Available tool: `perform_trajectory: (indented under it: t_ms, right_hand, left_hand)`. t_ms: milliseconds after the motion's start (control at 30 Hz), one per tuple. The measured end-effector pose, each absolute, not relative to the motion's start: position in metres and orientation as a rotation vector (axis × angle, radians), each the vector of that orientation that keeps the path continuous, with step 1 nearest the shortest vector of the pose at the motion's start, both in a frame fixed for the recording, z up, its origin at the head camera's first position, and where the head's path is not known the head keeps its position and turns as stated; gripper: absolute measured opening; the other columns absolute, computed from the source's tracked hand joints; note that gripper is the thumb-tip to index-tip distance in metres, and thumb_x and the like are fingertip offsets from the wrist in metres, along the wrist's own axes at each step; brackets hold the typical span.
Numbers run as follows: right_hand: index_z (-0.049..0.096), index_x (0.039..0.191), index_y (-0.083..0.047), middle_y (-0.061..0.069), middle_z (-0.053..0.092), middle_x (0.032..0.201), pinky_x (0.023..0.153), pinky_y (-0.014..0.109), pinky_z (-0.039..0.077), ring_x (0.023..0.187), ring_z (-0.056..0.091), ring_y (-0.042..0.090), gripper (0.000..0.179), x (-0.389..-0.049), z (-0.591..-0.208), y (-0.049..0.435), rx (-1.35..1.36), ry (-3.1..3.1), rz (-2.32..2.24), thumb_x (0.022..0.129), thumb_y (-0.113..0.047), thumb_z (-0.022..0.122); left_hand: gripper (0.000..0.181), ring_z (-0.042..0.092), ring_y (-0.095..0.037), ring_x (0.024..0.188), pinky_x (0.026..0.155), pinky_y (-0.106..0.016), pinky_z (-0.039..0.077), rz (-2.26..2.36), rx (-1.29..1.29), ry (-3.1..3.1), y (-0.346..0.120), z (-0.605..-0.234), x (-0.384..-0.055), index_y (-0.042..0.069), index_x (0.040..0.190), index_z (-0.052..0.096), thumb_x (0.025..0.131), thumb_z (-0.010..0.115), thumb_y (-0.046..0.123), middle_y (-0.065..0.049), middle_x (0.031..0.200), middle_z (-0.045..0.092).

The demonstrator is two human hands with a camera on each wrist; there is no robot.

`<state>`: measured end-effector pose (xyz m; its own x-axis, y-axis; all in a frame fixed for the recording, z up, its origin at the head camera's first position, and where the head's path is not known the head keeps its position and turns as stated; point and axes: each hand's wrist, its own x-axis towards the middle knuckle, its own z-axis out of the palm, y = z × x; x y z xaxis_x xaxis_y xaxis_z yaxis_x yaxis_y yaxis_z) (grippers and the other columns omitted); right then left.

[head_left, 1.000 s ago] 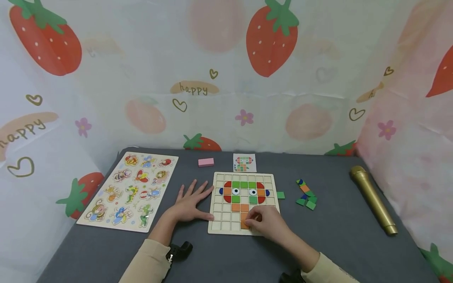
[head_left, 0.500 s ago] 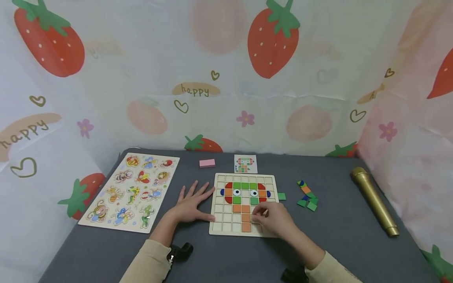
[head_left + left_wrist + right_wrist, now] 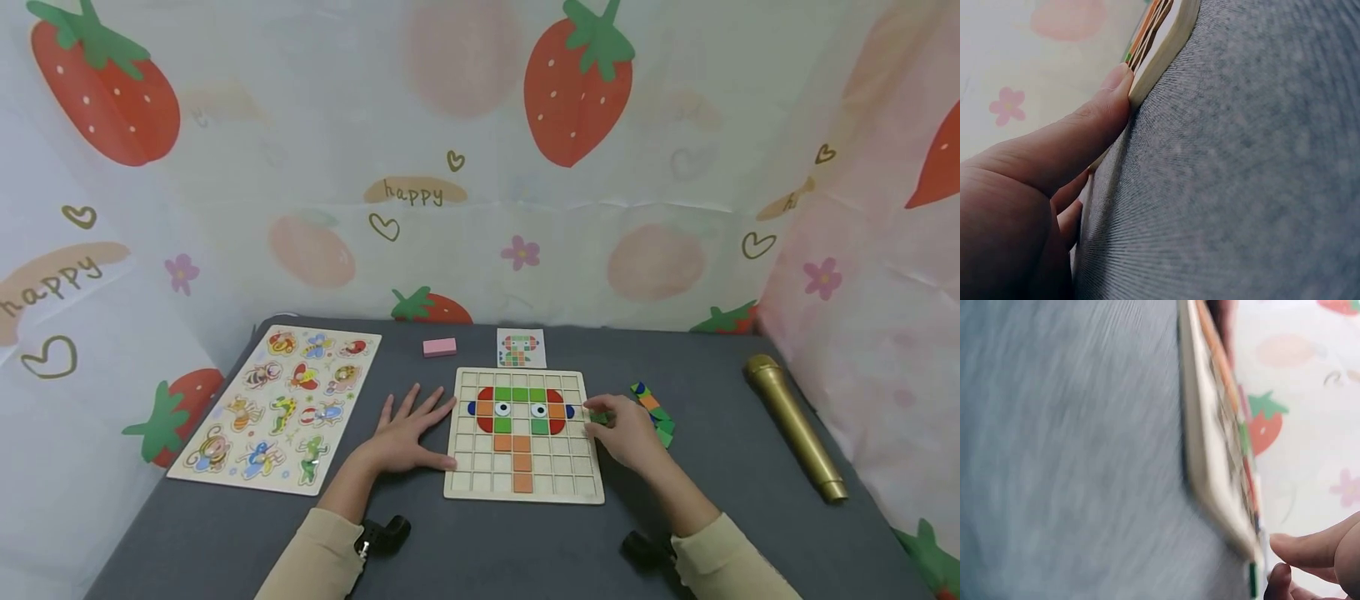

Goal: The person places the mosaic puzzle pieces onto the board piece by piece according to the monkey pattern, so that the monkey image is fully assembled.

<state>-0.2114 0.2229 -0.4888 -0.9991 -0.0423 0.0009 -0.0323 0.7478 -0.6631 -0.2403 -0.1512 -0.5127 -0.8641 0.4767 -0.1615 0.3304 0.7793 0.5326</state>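
Note:
My left hand (image 3: pixel 401 439) lies with fingers spread on the table, left of a wooden grid board (image 3: pixel 480 490). Its thumb (image 3: pixel 1100 112) presses against the board's edge in the left wrist view. Orange tiles (image 3: pixel 522 462) run down the middle of the board beneath a red, green and orange head with two eye tiles (image 3: pixel 538 410). My right hand (image 3: pixel 626 429) hovers at the board's right edge, fingers bent over a loose green tile (image 3: pixel 1252 580). In the right wrist view its thumb and fingertips are apart, close beside that tile.
Loose coloured tiles (image 3: pixel 660 414) lie right of the right hand, partly covered by it. A pattern card (image 3: pixel 521 347) and a pink block (image 3: pixel 439 347) are behind the board. An animal picture board (image 3: pixel 247 417) lies left, a gold microphone-shaped object (image 3: pixel 795 429) right.
My right hand has left the lower orange tiles and moved right, up to the green tile beside the board. The orange column now shows uncovered. My left hand has stayed in place.

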Motion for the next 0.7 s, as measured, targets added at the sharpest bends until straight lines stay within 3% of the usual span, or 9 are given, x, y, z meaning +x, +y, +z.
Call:
perform_trajectory:
  t_ms: [200,367,433,600,700]
  right_hand:
    - [0.066,0.129,0.002,0.024,0.061,0.130,0.083,0.047,0.054,0.107,0.060,0.035,0.038,-0.220,-0.498,0.236,-0.093,2.947,-1.030,0.092,-0.006,0.072]
    - [0.069,0.125,0.002,0.024,0.065,0.129,0.098,0.057,0.051,0.122,0.058,0.042,0.034,-0.223,-0.498,0.240,-0.088,2.946,-0.968,0.092,-0.006,0.072]
    - [0.070,0.122,0.001,0.022,0.066,0.124,0.096,0.056,0.052,0.118,0.061,0.041,0.032,-0.223,-0.497,0.240,-0.063,2.934,-0.962,0.091,-0.007,0.073]
    - [0.067,0.104,-0.004,0.014,0.068,0.105,0.077,0.043,0.053,0.092,0.063,0.028,0.019,-0.220,-0.495,0.244,0.000,2.929,-1.016,0.090,-0.013,0.076]
    - [0.067,0.097,-0.007,0.010,0.069,0.098,0.070,0.038,0.053,0.088,0.064,0.025,0.014,-0.217,-0.491,0.246,0.006,2.952,-1.058,0.092,-0.016,0.075]
  left_hand:
    - [0.104,-0.007,-0.036,0.157,0.120,-0.065,-0.013,0.716,0.631,2.693,-0.152,-0.514,-0.241,0.031,0.161,0.027,0.076,0.076,0.067,-0.001,0.171,0.014]
    - [0.104,-0.008,-0.035,0.157,0.120,-0.065,-0.013,0.719,0.630,2.691,-0.152,-0.513,-0.242,0.031,0.161,0.027,0.077,0.077,0.066,-0.001,0.171,0.014]
    - [0.104,-0.008,-0.035,0.157,0.120,-0.065,-0.013,0.718,0.628,2.687,-0.152,-0.513,-0.242,0.032,0.161,0.027,0.077,0.077,0.067,0.000,0.171,0.013]
    - [0.105,-0.008,-0.035,0.157,0.119,-0.065,-0.014,0.716,0.634,2.684,-0.153,-0.514,-0.242,0.031,0.161,0.026,0.076,0.076,0.067,0.000,0.171,0.012]
    - [0.105,-0.009,-0.034,0.157,0.120,-0.064,-0.014,0.710,0.635,2.681,-0.152,-0.515,-0.242,0.032,0.162,0.025,0.076,0.075,0.069,0.001,0.171,0.012]
